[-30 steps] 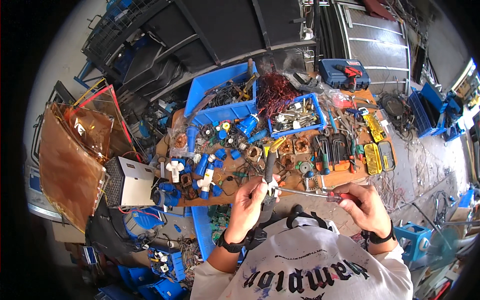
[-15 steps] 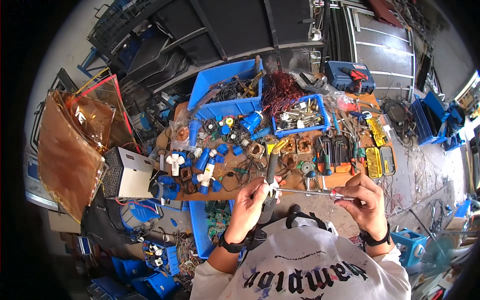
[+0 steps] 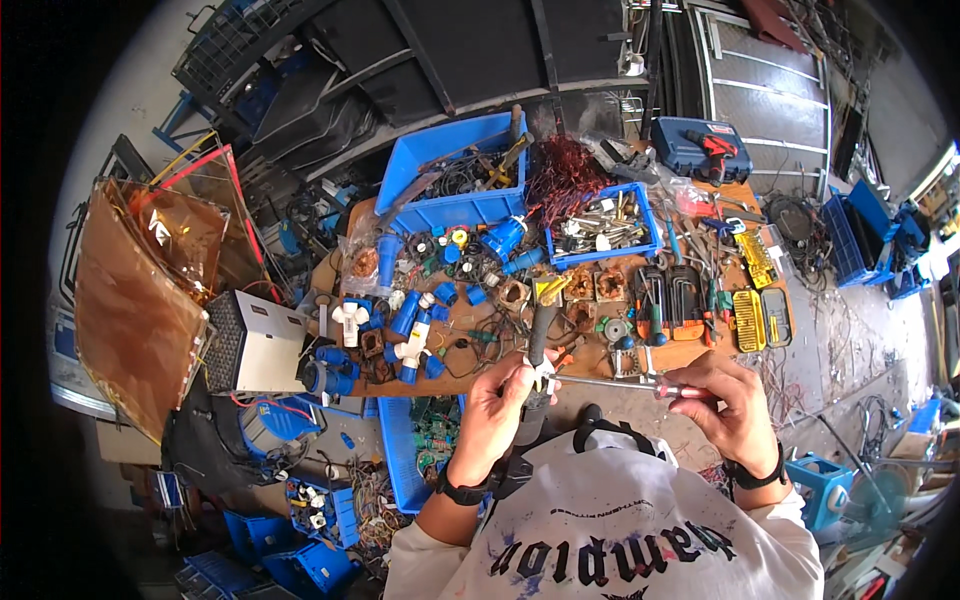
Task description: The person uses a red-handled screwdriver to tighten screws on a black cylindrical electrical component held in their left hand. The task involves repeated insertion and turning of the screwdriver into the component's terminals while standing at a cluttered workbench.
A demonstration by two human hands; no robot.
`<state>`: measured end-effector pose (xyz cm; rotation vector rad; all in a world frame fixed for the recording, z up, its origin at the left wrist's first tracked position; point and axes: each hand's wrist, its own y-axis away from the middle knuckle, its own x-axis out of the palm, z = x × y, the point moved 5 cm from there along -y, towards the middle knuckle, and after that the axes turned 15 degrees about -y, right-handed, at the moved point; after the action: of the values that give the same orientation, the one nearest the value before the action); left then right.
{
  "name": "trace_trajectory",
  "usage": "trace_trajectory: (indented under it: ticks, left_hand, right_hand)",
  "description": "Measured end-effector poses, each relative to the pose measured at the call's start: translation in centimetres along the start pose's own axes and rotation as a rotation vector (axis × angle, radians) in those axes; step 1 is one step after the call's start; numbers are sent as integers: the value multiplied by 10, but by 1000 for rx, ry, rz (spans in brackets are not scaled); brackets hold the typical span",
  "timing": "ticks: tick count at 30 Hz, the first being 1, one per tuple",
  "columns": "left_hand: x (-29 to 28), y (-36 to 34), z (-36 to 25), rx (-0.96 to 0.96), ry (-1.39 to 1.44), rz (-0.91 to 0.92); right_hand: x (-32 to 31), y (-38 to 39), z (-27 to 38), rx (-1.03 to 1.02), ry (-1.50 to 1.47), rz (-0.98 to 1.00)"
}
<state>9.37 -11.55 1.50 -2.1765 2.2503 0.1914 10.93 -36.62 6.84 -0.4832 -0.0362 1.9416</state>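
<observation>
My left hand (image 3: 505,400) is closed around a thick black cable (image 3: 541,332), which stands up above the front edge of the table. Yellow strands or wires (image 3: 550,289) show at its top end. A small whitish fitting sits on it at my fingers; its details are too small to tell. My right hand (image 3: 722,397) pinches the handle of a screwdriver (image 3: 615,383) between thumb and fingers. The metal shaft lies nearly level and its tip reaches the fitting beside my left thumb.
Across the wooden table (image 3: 480,378) lie blue plugs, wires and hand tools. A large blue bin (image 3: 455,212) and a smaller blue tray (image 3: 606,257) of metal parts stand behind. Hex keys (image 3: 685,300) and a yellow bit set (image 3: 747,322) lie right. Another blue bin (image 3: 398,450) sits below.
My right hand's fingers have shifted slightly on the screwdriver handle. My left hand and the black cable stay almost where they were.
</observation>
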Motion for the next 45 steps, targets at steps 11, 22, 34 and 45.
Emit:
trace_trajectory:
  ticks: [11, 22, 34, 45]
  left_hand:
    - [-5, 4, 4, -43, 35, -17]
    - [-7, 6, 7, 14, 63, 4]
    - [-8, 10, 6, -14, 54, -17]
    - [-9, 10, 1, 47, 29, 5]
  right_hand:
    - [4, -3, 5, -64, 19, -15]
    - [8, -5, 6, 76, 49, 70]
    - [10, -6, 8, 90, 11, 106]
    - [13, -8, 1, 84, -39, 98]
